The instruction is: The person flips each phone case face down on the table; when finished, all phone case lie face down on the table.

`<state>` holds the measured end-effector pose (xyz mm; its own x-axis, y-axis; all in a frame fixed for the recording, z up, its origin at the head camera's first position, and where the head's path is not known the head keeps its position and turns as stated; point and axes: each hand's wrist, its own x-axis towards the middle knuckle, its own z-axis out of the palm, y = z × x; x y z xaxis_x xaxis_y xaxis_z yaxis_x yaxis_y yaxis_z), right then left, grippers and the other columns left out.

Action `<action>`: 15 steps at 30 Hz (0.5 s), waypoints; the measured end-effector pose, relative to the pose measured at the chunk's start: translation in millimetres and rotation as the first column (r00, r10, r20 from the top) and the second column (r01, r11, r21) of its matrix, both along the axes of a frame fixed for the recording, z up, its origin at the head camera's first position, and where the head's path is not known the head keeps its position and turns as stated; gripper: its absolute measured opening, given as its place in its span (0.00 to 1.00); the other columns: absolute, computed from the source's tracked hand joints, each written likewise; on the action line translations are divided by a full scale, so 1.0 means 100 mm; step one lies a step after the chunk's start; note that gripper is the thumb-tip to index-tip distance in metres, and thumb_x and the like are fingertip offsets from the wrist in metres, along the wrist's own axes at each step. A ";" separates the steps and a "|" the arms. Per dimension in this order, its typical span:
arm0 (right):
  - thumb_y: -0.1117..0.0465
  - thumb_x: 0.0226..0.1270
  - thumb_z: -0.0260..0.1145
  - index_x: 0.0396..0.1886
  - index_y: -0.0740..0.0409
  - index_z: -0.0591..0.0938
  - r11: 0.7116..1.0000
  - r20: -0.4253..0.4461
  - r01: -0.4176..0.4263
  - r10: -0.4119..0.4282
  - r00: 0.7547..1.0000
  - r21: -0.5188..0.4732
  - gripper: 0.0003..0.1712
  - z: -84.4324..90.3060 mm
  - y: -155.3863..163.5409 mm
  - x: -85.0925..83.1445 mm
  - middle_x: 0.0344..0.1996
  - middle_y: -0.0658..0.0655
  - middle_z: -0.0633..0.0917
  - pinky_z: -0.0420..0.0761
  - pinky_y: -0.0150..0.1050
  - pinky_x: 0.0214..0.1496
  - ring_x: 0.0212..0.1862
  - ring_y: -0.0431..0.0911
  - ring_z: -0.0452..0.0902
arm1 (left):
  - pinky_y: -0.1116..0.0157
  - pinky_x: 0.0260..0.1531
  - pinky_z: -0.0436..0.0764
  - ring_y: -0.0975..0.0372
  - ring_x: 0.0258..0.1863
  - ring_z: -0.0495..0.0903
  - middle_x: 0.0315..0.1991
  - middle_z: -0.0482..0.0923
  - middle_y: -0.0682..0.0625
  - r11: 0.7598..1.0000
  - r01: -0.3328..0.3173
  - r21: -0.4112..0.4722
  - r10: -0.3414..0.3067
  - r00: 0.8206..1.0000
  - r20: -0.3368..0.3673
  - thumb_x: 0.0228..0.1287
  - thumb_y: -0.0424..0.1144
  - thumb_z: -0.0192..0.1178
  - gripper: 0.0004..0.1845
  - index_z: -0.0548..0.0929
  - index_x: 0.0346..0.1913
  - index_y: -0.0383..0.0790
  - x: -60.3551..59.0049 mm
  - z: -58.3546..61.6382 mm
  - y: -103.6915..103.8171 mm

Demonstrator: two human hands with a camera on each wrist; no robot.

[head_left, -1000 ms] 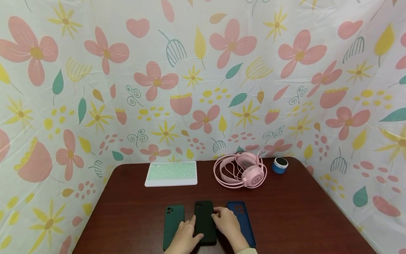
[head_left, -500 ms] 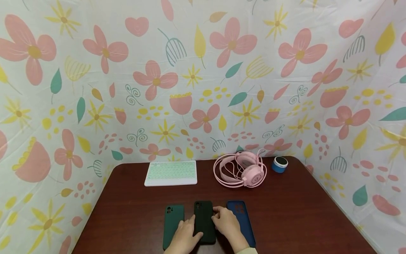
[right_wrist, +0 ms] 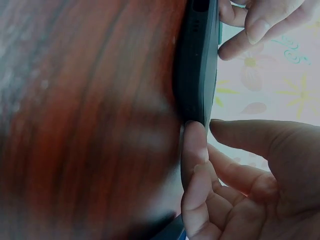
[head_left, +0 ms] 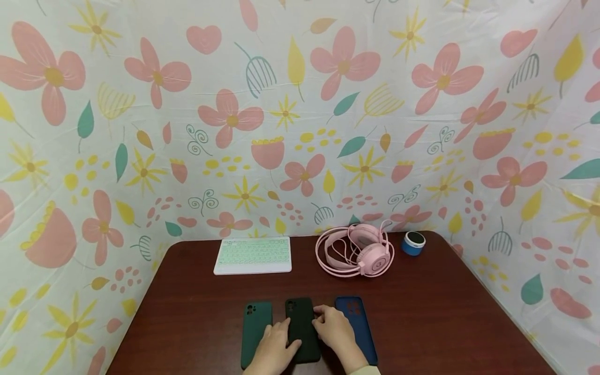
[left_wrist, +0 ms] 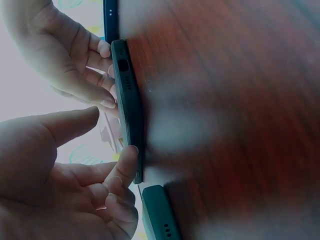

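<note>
Head view: the black phone case lies flat on the desk, long axis running away from the person, between the green case and the blue case; the left hand and right hand flank it equally near. Left wrist view: left fingers curl against the case's near corner. Right wrist view: right fingers press the opposite edge, so both hands pinch it
</note>
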<state>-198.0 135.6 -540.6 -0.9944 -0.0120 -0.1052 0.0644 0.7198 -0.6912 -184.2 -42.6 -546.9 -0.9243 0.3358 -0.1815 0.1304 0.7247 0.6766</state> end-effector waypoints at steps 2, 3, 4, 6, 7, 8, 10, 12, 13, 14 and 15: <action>0.63 0.63 0.68 0.52 0.61 0.82 1.000 -0.002 0.001 -0.001 1.000 0.001 0.17 0.00 0.00 0.00 0.18 0.47 0.78 0.69 0.39 0.19 0.18 0.42 0.73 | 0.45 0.38 0.73 0.45 0.41 0.70 0.44 0.74 0.37 1.000 -0.005 0.002 0.005 1.000 0.002 0.64 0.47 0.64 0.32 0.72 0.62 0.25 0.00 0.00 0.00; 0.63 0.63 0.68 0.52 0.61 0.82 1.000 -0.002 0.000 0.000 1.000 0.000 0.17 0.00 0.00 0.00 0.18 0.47 0.78 0.69 0.39 0.19 0.18 0.42 0.73 | 0.45 0.39 0.73 0.44 0.42 0.70 0.46 0.74 0.35 1.000 -0.007 0.006 0.007 1.000 0.001 0.64 0.47 0.64 0.32 0.72 0.61 0.25 0.00 0.00 0.00; 0.63 0.63 0.68 0.52 0.61 0.82 1.000 -0.003 -0.001 0.001 1.000 -0.001 0.17 0.00 0.00 0.00 0.18 0.47 0.78 0.69 0.39 0.19 0.18 0.42 0.73 | 0.44 0.39 0.73 0.44 0.43 0.70 0.47 0.73 0.34 1.000 -0.006 0.006 0.006 1.000 -0.001 0.63 0.47 0.64 0.32 0.72 0.61 0.25 0.00 -0.01 -0.01; 0.63 0.63 0.67 0.52 0.61 0.82 1.000 0.001 -0.006 0.006 1.000 -0.007 0.18 0.00 0.00 0.01 0.19 0.47 0.78 0.70 0.39 0.19 0.18 0.42 0.73 | 0.44 0.39 0.73 0.44 0.43 0.70 0.47 0.73 0.33 1.000 -0.005 0.011 0.005 1.000 -0.003 0.63 0.47 0.64 0.32 0.73 0.61 0.25 0.00 -0.01 -0.01; 0.63 0.63 0.67 0.52 0.61 0.82 1.000 0.005 -0.007 0.007 1.000 -0.012 0.18 0.00 0.01 0.01 0.19 0.47 0.78 0.70 0.39 0.19 0.18 0.42 0.73 | 0.44 0.39 0.73 0.44 0.42 0.70 0.46 0.73 0.34 1.000 -0.004 0.014 0.004 1.000 -0.005 0.64 0.47 0.64 0.32 0.73 0.61 0.25 0.00 -0.02 -0.01; 0.62 0.63 0.67 0.53 0.62 0.82 1.000 0.009 -0.008 0.008 1.000 -0.017 0.18 0.00 0.02 0.01 0.19 0.47 0.79 0.70 0.39 0.20 0.18 0.42 0.74 | 0.45 0.38 0.73 0.45 0.41 0.69 0.45 0.73 0.35 1.000 -0.002 0.015 0.002 1.000 -0.006 0.64 0.47 0.64 0.32 0.73 0.61 0.25 0.00 -0.02 -0.01; 0.62 0.64 0.67 0.53 0.62 0.82 1.000 0.009 -0.007 0.007 1.000 -0.020 0.18 0.01 0.04 0.01 0.20 0.47 0.79 0.71 0.39 0.20 0.19 0.42 0.75 | 0.46 0.35 0.73 0.48 0.38 0.69 0.40 0.73 0.38 1.000 0.002 0.017 -0.002 1.000 -0.014 0.64 0.48 0.64 0.32 0.73 0.61 0.25 0.01 -0.02 -0.02; 0.62 0.65 0.66 0.53 0.62 0.82 1.000 0.006 0.001 -0.001 1.000 -0.028 0.18 0.02 0.07 0.02 0.22 0.48 0.79 0.71 0.39 0.20 0.19 0.42 0.76 | 0.49 0.33 0.72 0.50 0.35 0.67 0.36 0.72 0.41 1.000 0.001 0.021 0.000 1.000 -0.023 0.64 0.48 0.63 0.32 0.72 0.62 0.25 0.01 -0.02 -0.01; 0.62 0.65 0.66 0.54 0.62 0.82 0.999 0.000 0.010 -0.010 1.000 -0.031 0.18 0.03 0.09 0.02 0.22 0.48 0.80 0.71 0.40 0.20 0.20 0.41 0.76 | 0.50 0.32 0.72 0.51 0.34 0.66 0.35 0.71 0.43 1.000 0.000 0.024 0.001 1.000 -0.029 0.64 0.48 0.63 0.32 0.72 0.62 0.26 0.02 -0.01 -0.01; 0.61 0.66 0.66 0.54 0.62 0.81 0.999 -0.008 0.016 -0.016 1.000 -0.033 0.18 0.04 0.11 0.01 0.23 0.48 0.80 0.72 0.39 0.20 0.20 0.41 0.76 | 0.51 0.31 0.72 0.52 0.34 0.66 0.34 0.71 0.44 1.000 -0.002 0.025 0.003 0.999 -0.035 0.64 0.48 0.63 0.32 0.72 0.62 0.26 0.02 -0.01 -0.01; 0.61 0.66 0.65 0.54 0.62 0.81 0.999 -0.014 0.024 -0.024 1.000 -0.037 0.18 0.05 0.12 0.02 0.23 0.48 0.80 0.71 0.39 0.20 0.20 0.41 0.76 | 0.51 0.31 0.72 0.52 0.34 0.66 0.33 0.71 0.44 1.000 -0.004 0.029 0.005 0.999 -0.042 0.64 0.48 0.63 0.32 0.72 0.62 0.26 0.02 -0.01 0.00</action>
